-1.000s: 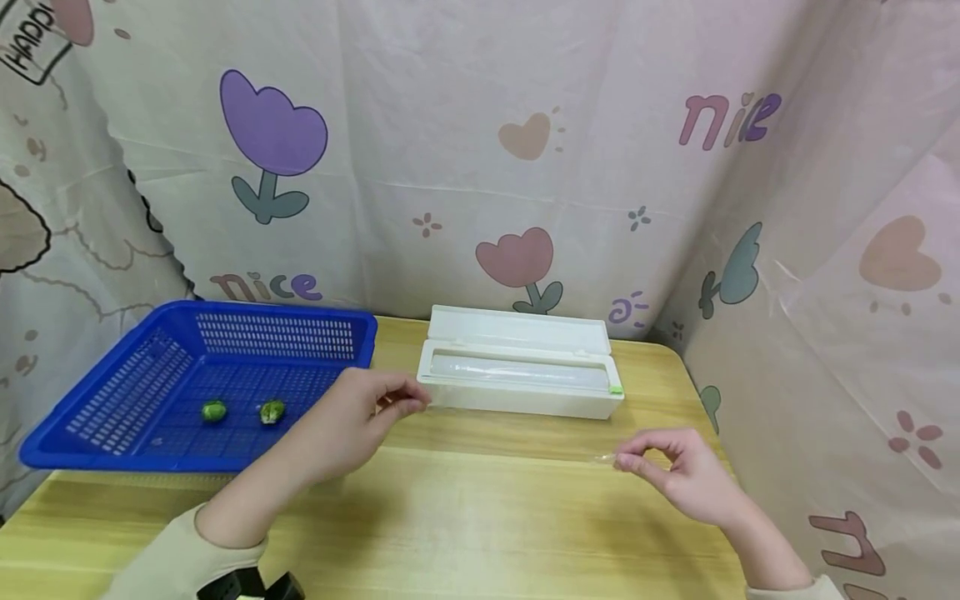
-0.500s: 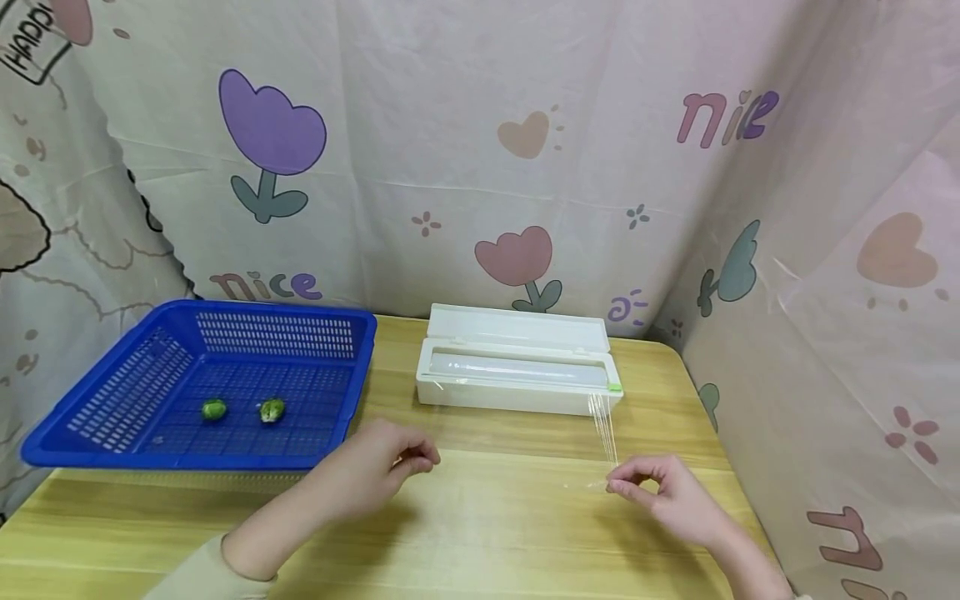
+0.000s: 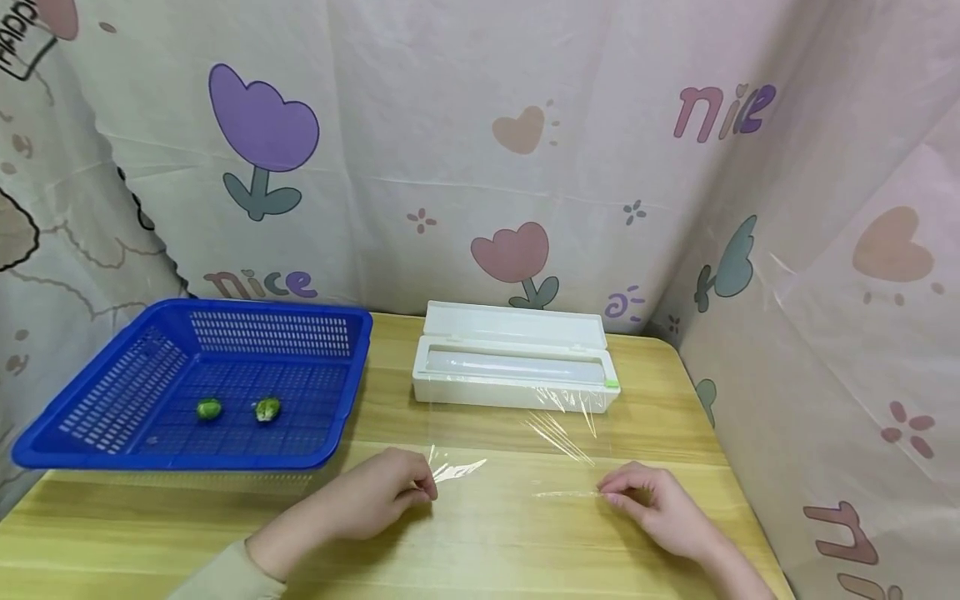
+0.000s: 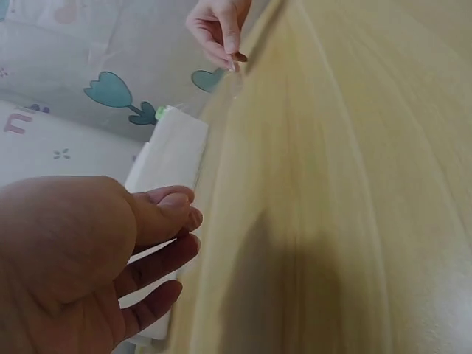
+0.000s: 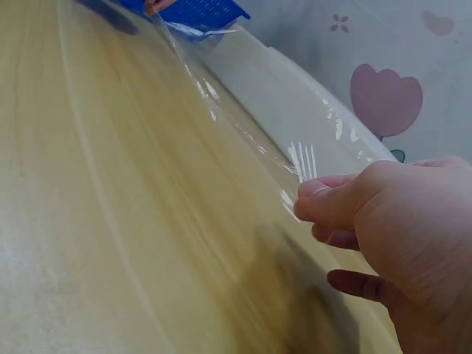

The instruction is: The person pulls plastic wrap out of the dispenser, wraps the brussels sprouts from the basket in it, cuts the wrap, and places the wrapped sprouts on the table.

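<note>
A clear sheet of plastic wrap (image 3: 558, 437) stretches from the white wrap dispenser (image 3: 517, 393) toward me, close over the table. My left hand (image 3: 386, 493) pinches its near left corner between thumb and forefinger. At the near right corner, my right hand (image 3: 656, 508) pinches the film the same way. Creases and glints run along the film's edge (image 5: 214, 110) in the right wrist view. The dispenser's lid (image 3: 516, 325) is raised at the back, and the white roll (image 3: 516, 365) shows in its slot.
On the left stands a blue plastic basket (image 3: 341, 433) with two small green vegetables, one (image 3: 209, 408) whole-looking and one (image 3: 267, 408) with a pale cut part. A patterned curtain (image 3: 420, 125) rises behind and beside the wooden table (image 3: 480, 558).
Both hands have drawn back toward me from the dispenser, pulling film out with them. A wide sheet now spans from dispenser to hands. The basket and dispenser have stayed put.
</note>
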A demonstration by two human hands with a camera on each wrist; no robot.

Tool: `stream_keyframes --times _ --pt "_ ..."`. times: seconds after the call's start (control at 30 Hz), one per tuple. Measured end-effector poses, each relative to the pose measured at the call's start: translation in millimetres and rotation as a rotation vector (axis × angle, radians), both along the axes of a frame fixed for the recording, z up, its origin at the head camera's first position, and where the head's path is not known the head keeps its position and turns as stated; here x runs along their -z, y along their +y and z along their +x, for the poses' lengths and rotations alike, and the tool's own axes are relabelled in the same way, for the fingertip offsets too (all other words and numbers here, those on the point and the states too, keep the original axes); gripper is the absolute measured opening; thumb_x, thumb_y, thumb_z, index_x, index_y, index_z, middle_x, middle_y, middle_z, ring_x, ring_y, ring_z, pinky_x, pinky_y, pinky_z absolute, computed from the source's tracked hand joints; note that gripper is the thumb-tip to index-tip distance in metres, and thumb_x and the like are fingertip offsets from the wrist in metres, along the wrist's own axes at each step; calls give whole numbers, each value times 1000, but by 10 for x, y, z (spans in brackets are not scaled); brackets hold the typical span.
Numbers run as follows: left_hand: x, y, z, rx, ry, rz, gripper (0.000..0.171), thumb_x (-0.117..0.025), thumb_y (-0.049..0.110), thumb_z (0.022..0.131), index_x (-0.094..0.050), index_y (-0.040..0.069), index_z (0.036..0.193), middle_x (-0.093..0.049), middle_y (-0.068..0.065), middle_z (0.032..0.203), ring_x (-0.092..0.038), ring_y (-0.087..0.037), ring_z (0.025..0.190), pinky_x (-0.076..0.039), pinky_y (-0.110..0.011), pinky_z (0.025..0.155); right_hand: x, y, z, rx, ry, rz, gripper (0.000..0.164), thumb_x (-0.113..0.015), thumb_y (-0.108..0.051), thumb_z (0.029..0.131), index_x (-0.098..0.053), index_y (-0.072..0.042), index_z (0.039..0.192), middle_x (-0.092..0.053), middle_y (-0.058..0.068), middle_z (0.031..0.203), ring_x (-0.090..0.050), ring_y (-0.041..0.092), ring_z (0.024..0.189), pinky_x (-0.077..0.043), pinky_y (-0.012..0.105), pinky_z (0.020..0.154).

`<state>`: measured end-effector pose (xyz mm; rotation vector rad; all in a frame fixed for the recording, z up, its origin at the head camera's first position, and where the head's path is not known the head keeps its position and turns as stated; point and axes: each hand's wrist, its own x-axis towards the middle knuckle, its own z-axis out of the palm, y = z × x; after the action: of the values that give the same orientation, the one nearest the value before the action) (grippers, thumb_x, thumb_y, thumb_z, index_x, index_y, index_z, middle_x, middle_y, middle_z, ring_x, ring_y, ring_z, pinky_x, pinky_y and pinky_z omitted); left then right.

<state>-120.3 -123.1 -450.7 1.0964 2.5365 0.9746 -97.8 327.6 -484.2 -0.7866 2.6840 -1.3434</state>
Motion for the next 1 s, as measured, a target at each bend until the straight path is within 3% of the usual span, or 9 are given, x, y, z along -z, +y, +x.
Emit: stream_keyframes --times 0.27,0.47,0.67,0.83,1.0 --pt "110 -15 -17 50 20 -42 14 -74 7 100 -75 21 95 -61 22 92 -60 2 89 -56 -29 83 70 -15 -1 -3 38 -28 13 -77 -7 96 -81 -17 105 -75 0 110 -67 18 103 -54 24 91" --pt "112 -19 -34 67 55 -102 15 -73 9 101 -73 22 94 -60 21 90 -59 2 89 -55 -30 84 137 -10 -16 -12 40 -17 15 -78 -5 95 -81 -18 101 -73 -3 108 -66 16 102 -53 24 90" --pt "104 -17 -42 70 94 -143 14 -73 10 101 -72 23 94 -58 22 90 -59 0 89 -55 -32 85 190 -41 -34 -50 113 21 19 -79 -3 94 -81 -21 98 -69 -6 106 -60 13 100 -51 23 88" --pt "119 -16 -48 52 100 -163 15 -73 12 101 -71 25 92 -55 22 89 -56 0 87 -54 -32 82 201 -85 -22 -65 187 46 24 -80 -2 93 -79 -26 95 -67 -10 104 -56 11 99 -45 22 89" --pt "139 -24 -59 52 136 -177 18 -74 13 99 -70 26 89 -52 22 87 -54 1 84 -53 -32 79 221 -76 -7 -47 241 42 29 -84 -1 88 -80 -29 94 -69 -13 101 -53 10 100 -30 24 90"
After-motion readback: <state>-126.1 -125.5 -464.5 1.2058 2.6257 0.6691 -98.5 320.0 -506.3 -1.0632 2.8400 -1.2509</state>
